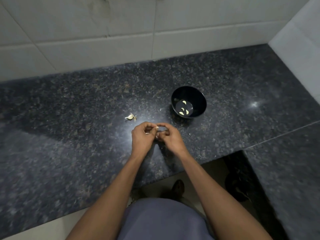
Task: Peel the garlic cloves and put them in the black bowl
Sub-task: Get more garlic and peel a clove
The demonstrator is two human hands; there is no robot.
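While your two hands meet above the speckled dark granite counter, your left hand and right hand curl in toward each other, fingertips nearly touching. Something small and pale, the garlic clove, shows between them, pinched by curled fingers on both sides; most of it is hidden, so whether its skin is off cannot be told. Just beyond your right hand and slightly to the right sits the round, glossy black bowl, close but apart from your knuckles. Four peeled cloves, pale yellow and crescent-shaped, lie on its flat bottom: one alone toward the back, three clustered at the near side. Left of your hands, a papery, crumpled scrap of garlic skin rests on the counter, one small heap. Behind it all rises a wall of large, smooth pale tiles.
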